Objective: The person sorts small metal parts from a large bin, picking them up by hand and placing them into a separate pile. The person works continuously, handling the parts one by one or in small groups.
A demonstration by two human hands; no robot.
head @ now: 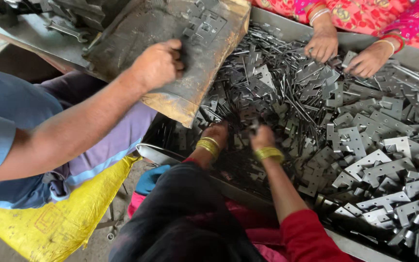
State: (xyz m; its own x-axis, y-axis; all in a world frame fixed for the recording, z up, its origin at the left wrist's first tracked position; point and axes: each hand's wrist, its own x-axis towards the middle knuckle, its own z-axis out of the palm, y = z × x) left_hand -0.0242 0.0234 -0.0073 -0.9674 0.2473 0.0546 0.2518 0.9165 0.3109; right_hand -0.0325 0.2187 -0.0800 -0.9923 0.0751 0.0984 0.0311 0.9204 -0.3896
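Left hand (216,133) and right hand (262,137), each with gold bangles at the wrist, reach into a heap of grey metal brackets (364,145) and thin rods; whether their fingers are spread or pinching cannot be told. The heap fills a shallow metal tray (287,26). A co-worker's hand (158,63) grips a worn sack (180,53); another person's hands (323,46) sort opposite.

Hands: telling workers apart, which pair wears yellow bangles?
The near pair, left hand and right hand, red-sleeved; the far pair wears red and white ones.
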